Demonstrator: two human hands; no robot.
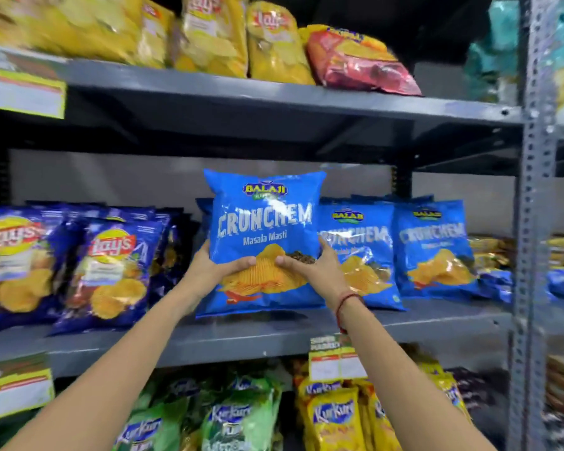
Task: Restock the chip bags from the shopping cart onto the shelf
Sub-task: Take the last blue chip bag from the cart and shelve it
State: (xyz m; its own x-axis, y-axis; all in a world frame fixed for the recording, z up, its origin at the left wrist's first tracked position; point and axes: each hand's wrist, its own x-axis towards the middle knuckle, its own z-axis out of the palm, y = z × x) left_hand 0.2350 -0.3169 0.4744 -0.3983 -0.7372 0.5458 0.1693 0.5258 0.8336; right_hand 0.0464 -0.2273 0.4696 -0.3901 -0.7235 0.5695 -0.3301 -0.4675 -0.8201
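A bright blue Crunchem chip bag (pixel 263 222) stands upright at the middle grey shelf (pixel 241 340), its bottom edge at the shelf's front. My left hand (pixel 214 266) grips its lower left side, thumb across the front. My right hand (pixel 313 265) grips its lower right side, with a red thread on that wrist. Two matching Crunchem bags (pixel 355 252) (pixel 433 249) stand in a row right of it. The shopping cart is out of view.
Dark blue Lay's bags (pixel 108 271) fill the shelf's left part. Yellow Lay's bags (pixel 209 30) and a red bag (pixel 355 63) lie on the upper shelf. Green and yellow Kurkure bags (pixel 332 418) sit below. A perforated grey upright (pixel 534 222) bounds the right side.
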